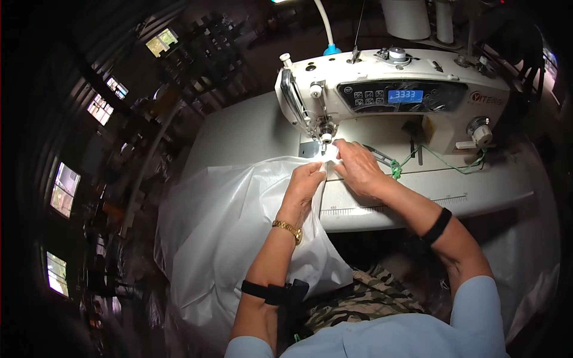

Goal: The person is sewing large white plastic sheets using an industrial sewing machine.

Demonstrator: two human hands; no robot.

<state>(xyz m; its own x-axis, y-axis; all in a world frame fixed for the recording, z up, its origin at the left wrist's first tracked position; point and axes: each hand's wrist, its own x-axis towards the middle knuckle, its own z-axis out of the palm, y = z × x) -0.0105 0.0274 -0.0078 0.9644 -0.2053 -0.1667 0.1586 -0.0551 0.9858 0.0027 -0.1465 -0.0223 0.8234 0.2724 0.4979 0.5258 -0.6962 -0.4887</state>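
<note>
"Looking down at the table, what have the hands got?"

"Both are on the white fabric (239, 221), right at the needle area of the white sewing machine (394, 101). The left hand (305, 182) has its fingers curled, pinching a fold of the cloth's edge. The right hand (357, 167) lies flatter, fingers pressed together on the cloth just beside the presser foot (326, 137), fingertips almost under it."

"Do the hands touch each other?"

"Nearly; they sit just beside one another, with the cloth's edge between them (whether the thumbs actually meet, I cannot tell)."

"And the rest of the fabric?"

"It spreads off the left front of the pale table (250, 131) and hangs down over the edge toward the person's lap, glossy and creased."

"Anything on the wrists?"

"A gold bracelet (288, 230) on the left wrist, and a black band (439, 225) on the right forearm. Another black strap (268, 292) wraps the left forearm lower down."

"What else is near?"

"A green thread (430, 156) loops across the machine bed behind the right hand, and a ruler strip (388, 206) runs along the table's front edge under the right wrist."
</note>
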